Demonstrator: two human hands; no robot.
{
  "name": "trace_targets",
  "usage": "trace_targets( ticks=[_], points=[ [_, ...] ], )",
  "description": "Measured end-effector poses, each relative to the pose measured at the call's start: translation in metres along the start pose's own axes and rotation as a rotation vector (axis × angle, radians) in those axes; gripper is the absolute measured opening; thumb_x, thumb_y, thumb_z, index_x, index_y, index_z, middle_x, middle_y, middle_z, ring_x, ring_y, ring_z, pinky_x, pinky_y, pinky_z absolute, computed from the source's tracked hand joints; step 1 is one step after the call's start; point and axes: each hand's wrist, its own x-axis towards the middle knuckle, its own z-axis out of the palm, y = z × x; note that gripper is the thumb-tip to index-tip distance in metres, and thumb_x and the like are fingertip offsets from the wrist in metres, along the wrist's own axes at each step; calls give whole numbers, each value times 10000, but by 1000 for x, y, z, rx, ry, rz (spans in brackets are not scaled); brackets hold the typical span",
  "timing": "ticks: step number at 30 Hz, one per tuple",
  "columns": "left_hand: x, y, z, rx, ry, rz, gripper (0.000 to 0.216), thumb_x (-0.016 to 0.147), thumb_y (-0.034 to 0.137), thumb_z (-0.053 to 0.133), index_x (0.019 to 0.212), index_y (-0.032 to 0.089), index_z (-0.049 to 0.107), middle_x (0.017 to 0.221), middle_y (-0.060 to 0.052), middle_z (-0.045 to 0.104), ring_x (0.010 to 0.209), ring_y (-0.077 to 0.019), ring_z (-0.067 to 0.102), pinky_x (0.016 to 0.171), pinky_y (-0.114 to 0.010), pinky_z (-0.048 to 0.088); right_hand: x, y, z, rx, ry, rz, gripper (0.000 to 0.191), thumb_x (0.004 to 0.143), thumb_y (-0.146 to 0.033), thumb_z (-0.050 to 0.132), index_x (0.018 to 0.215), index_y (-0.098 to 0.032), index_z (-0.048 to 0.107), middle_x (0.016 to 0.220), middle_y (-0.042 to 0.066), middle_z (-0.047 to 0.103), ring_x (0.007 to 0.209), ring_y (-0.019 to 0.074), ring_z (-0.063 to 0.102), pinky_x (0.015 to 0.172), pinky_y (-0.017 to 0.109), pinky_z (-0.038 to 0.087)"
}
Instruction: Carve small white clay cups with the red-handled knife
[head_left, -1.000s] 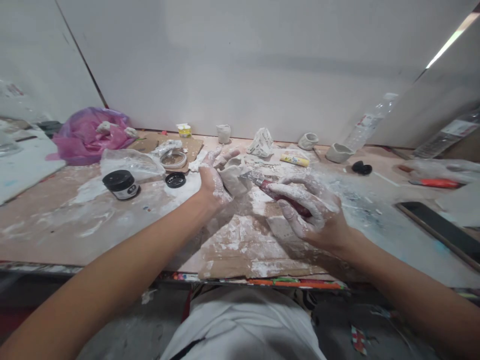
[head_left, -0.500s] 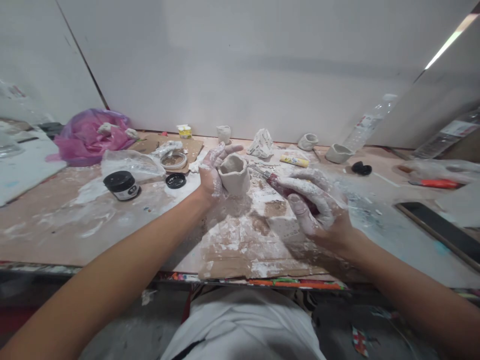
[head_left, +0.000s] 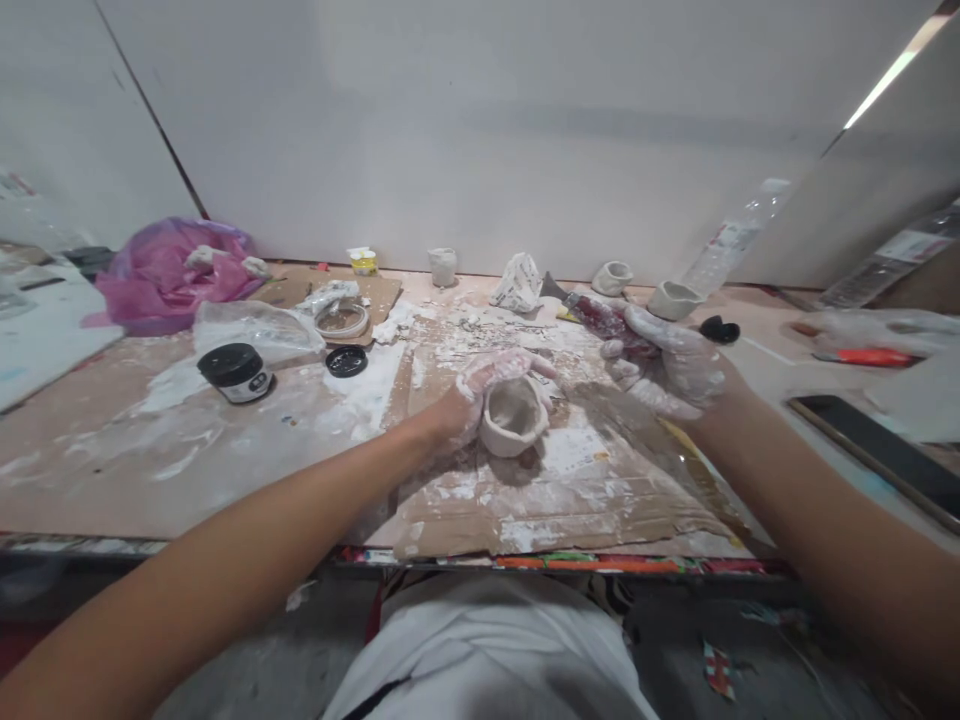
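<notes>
Clay cup (head_left: 512, 414), pale, lumpy and open-topped, sits gripped in the left hand (head_left: 480, 392); at two o'clock the right hand (head_left: 670, 362) clutches a red-handled knife (head_left: 600, 312).

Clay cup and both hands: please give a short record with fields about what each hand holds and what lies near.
left hand: fingers wrapped around the clay cup, which is over the cardboard sheet
right hand: grips a red-handled knife, away from the cup
nearby left: black jar, black lid, pink bag
nearby back: small clay pots
</notes>
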Motion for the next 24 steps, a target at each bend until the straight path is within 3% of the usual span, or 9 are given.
trace_targets(
  ticks=[4,8,12,16,20,24],
  points=[
    [-5,-11,4,10,-64,-11,498,726,488,781,1098,177,670,838,-90,740,788,-240,719,676,-313,537,7,1,-10,171,78,29,141,816,-239,769,953,-273,762,1210,-22,725,543,-16,509,463,62,459],
    [0,-12,-7,123,-77,-18,392,779,501,728,995,177,692,862,-96,742,820,-224,706,704,-316,530,9,-1,-16,166,78,73,198,810,-185,752,992,-263,760,1106,-6,730,557,-5,514,516,61,496],
    [5,-1,-12,295,-64,-77,264,771,403,748,917,186,716,853,-79,745,789,-195,693,755,-332,538,4,-4,-13,158,4,79,256,743,-176,793,980,-259,748,1221,3,700,589,0,553,480,64,484],
    [8,10,-13,469,-123,-61,307,802,469,720,957,205,740,927,-92,752,925,-223,694,864,-374,535,0,-6,-5,131,1,88,225,683,-122,794,866,-233,723,1297,-2,676,585,2,541,450,75,475],
    [9,15,-13,595,-151,-75,365,826,540,696,989,218,744,964,-97,751,988,-243,683,896,-396,529,-1,-6,-4,186,60,70,298,654,-131,821,920,-222,720,1030,-19,723,563,9,531,420,69,440],
    [7,17,-10,632,-231,-95,391,880,567,634,1032,223,744,959,-100,751,992,-244,682,910,-397,523,-2,-7,-4,237,48,34,384,607,-220,890,939,-174,705,782,-37,650,476,-2,453,360,79,355]
  ],
)
